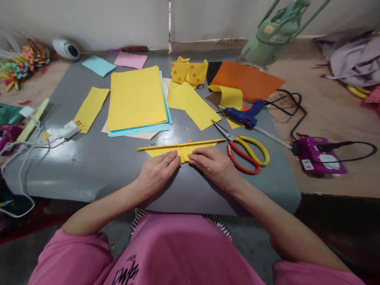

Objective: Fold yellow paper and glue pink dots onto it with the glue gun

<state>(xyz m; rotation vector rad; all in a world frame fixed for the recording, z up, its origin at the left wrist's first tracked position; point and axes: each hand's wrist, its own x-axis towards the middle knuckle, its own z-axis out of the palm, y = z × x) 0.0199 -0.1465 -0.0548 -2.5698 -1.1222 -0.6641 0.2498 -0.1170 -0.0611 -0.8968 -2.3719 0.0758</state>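
A folded piece of yellow paper (184,150) lies on the grey table near its front edge, with a narrow raised strip along its far side and creases at the middle of its near edge. My left hand (158,168), with a ring on one finger, presses its fingers together on the left part of this paper. From the other side my right hand (215,164) holds the right part the same way, the fingertips of both hands close to each other. My thumbs are mostly hidden. Just right of my right hand rest scissors (237,144) with one red and one yellow handle.
Beyond my hands lies a stack of yellow sheets (138,99) over blue ones. A blue glue gun (245,114) lies at the right, its cord near a purple power box (320,156). Orange paper (247,79) and a dotted yellow paper piece (190,73) lie behind. White cables (22,174) hang left.
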